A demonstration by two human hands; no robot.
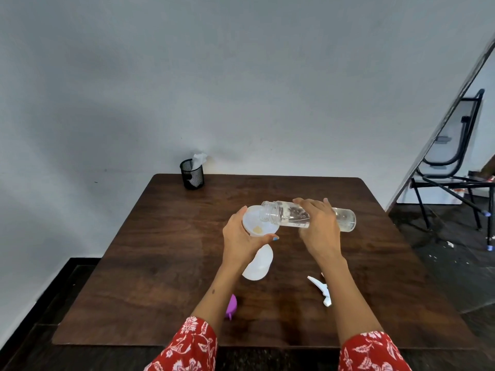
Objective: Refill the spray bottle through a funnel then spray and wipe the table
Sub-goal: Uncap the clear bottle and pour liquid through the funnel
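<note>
The left hand [241,236] grips the white funnel [257,223] atop the spray bottle [258,263]; beside it, the right hand [320,228] clasps a tilted clear bottle [289,215] above the counter [160,250].

The bench [187,263] is dark wood with visible grain and a dull sheen. The bottle [345,219] is clear, glossy plastic with water inside. The funnel [254,223] and the spray bottle [258,263] look like milky, matt plastic; the spray head [321,289] is smooth white plastic. The cup [192,175] is black metal mesh holding soft white tissue [199,158]. The sleeves [187,346] are red printed cloth.
</note>
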